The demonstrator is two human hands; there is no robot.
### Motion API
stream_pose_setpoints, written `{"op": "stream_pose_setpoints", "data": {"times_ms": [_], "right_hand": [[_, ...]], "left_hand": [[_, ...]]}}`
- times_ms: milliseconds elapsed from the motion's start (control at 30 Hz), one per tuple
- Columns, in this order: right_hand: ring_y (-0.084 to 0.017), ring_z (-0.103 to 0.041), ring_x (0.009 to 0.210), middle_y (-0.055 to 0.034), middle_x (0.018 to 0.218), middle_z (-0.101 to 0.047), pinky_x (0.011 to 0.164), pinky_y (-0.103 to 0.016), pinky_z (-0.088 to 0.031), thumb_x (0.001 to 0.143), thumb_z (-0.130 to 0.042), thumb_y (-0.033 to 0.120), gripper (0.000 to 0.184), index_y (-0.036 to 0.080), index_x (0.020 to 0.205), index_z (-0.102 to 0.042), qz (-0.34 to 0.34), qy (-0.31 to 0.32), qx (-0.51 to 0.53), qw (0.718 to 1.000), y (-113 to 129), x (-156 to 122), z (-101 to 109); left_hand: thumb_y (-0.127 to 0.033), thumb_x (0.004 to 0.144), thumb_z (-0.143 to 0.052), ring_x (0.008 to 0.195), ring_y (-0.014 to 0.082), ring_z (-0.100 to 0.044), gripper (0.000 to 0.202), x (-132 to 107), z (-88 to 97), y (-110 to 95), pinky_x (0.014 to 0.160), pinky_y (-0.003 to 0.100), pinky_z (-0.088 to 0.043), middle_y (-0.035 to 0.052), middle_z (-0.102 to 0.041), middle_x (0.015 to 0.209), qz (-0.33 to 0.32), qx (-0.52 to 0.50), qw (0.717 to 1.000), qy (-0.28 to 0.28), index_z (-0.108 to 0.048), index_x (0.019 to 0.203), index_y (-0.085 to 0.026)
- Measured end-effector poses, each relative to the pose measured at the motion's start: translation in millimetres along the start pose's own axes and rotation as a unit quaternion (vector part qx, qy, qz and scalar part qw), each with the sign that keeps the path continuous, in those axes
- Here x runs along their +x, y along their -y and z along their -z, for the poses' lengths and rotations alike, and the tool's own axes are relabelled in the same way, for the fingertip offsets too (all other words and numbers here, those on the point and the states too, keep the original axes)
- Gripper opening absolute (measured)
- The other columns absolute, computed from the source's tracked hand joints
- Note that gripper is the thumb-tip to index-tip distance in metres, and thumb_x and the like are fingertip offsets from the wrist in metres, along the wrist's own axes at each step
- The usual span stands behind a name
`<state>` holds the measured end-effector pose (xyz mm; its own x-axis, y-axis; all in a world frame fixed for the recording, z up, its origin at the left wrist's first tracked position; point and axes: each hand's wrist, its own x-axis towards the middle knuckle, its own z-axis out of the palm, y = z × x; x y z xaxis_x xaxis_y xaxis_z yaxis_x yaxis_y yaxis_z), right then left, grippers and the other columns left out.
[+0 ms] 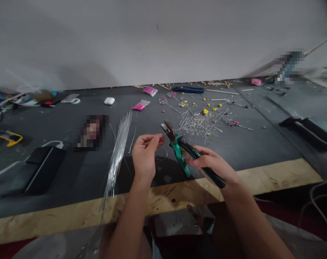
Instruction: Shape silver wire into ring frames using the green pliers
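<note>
My left hand (145,153) pinches a thin wire (161,155) between thumb and fingers; the wire curls into a small loop below the fingertips. My right hand (210,163) grips green-and-black pliers (189,153) by the handles. The pliers' jaws point up and left, right beside the wire's end near my left fingertips. Both hands hover over the dark mat close to the table's wooden front edge (260,178).
A bundle of long straight wires (118,151) lies left of my hands. Cut wire scraps (198,124) and yellow beads lie behind. Pink bags (141,105), a white earbud case (109,100), a blue tool (188,89) and a black device (44,169) sit around.
</note>
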<state>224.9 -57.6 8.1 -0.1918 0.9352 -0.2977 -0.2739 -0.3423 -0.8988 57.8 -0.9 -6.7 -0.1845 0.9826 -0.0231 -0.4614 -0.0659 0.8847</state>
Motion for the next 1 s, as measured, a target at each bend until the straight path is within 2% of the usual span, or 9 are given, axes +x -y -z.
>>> {"op": "stream_pose_setpoints", "data": {"times_ms": [133, 200, 333, 433, 533, 667, 833, 1000], "right_hand": [[-0.013, -0.051, 0.064, 0.0016, 0.072, -0.060, 0.059, -0.023, -0.041, 0.059, -0.064, 0.019, 0.016, 0.022, 0.075, -0.068, 0.009, 0.028, -0.038, 0.999, 5, 2, -6], [-0.012, -0.051, 0.065, 0.0019, 0.073, -0.060, 0.061, -0.022, -0.040, 0.059, -0.066, 0.018, 0.017, 0.022, 0.076, -0.068, 0.016, 0.032, -0.044, 0.998, 5, 3, -9], [-0.014, -0.054, 0.074, 0.0002, 0.090, -0.062, 0.069, -0.024, -0.042, 0.058, -0.068, 0.017, 0.028, 0.022, 0.085, -0.070, 0.020, 0.006, -0.033, 0.999, 1, 5, -17], [-0.013, -0.055, 0.079, -0.0008, 0.104, -0.059, 0.072, -0.024, -0.041, 0.057, -0.068, 0.015, 0.019, 0.020, 0.075, -0.069, 0.047, -0.019, -0.043, 0.998, -2, 7, -20], [-0.014, -0.054, 0.081, -0.0019, 0.108, -0.057, 0.072, -0.024, -0.041, 0.058, -0.066, 0.016, 0.016, 0.019, 0.073, -0.068, 0.057, -0.022, -0.064, 0.996, -2, 8, -18], [-0.012, -0.054, 0.074, -0.0003, 0.099, -0.059, 0.067, -0.024, -0.040, 0.060, -0.068, 0.019, 0.015, 0.021, 0.074, -0.069, 0.059, -0.043, -0.075, 0.995, 1, 7, -11], [-0.013, -0.053, 0.071, 0.0006, 0.085, -0.060, 0.065, -0.025, -0.039, 0.059, -0.068, 0.020, 0.023, 0.021, 0.082, -0.070, 0.054, -0.075, -0.097, 0.991, 5, 6, -8], [-0.014, -0.056, 0.069, 0.0026, 0.074, -0.061, 0.060, -0.024, -0.040, 0.058, -0.069, 0.019, 0.029, 0.023, 0.087, -0.069, 0.024, -0.086, -0.070, 0.994, 5, 6, -9]], "left_hand": [[-0.018, 0.068, -0.072, 0.069, 0.0148, -0.067, 0.013, 0, 0.7, 2, 0.072, 0.031, -0.055, 0.0025, -0.069, 0.070, -0.003, -0.001, 1.000, 0.014, -0.059, 0.073, -0.017], [-0.019, 0.068, -0.072, 0.069, 0.0146, -0.067, 0.013, 1, 1.5, 1, 0.071, 0.031, -0.054, 0.0025, -0.069, 0.070, -0.002, 0.003, 1.000, 0.012, -0.060, 0.072, -0.017], [-0.020, 0.067, -0.073, 0.066, 0.0140, -0.066, 0.013, 4, 2.7, -2, 0.069, 0.030, -0.054, 0.0020, -0.068, 0.068, 0.003, 0.021, 1.000, 0.007, -0.061, 0.071, -0.017], [-0.021, 0.068, -0.072, 0.069, 0.0149, -0.066, 0.012, 4, 4.8, -5, 0.069, 0.030, -0.054, 0.0031, -0.068, 0.070, 0.008, 0.031, 0.999, 0.023, -0.062, 0.072, -0.016], [-0.023, 0.070, -0.071, 0.071, 0.0157, -0.066, 0.012, 2, 9.7, -9, 0.071, 0.032, -0.054, 0.0040, -0.069, 0.073, 0.011, 0.033, 0.999, 0.028, -0.062, 0.074, -0.016], [-0.024, 0.073, -0.067, 0.071, 0.0158, -0.067, 0.010, 1, 20.1, -18, 0.072, 0.033, -0.054, 0.0032, -0.068, 0.074, -0.009, 0.020, 1.000, 0.014, -0.060, 0.076, -0.016], [-0.021, 0.074, -0.067, 0.073, 0.0152, -0.067, 0.012, 3, 32.9, -28, 0.074, 0.032, -0.054, 0.0017, -0.068, 0.074, -0.043, 0.003, 0.999, -0.011, -0.059, 0.082, -0.018], [-0.023, 0.074, -0.067, 0.073, 0.0143, -0.066, 0.009, 4, 37.9, -30, 0.073, 0.031, -0.054, 0.0031, -0.068, 0.078, -0.041, 0.024, 0.999, -0.021, -0.062, 0.078, -0.016]]}}
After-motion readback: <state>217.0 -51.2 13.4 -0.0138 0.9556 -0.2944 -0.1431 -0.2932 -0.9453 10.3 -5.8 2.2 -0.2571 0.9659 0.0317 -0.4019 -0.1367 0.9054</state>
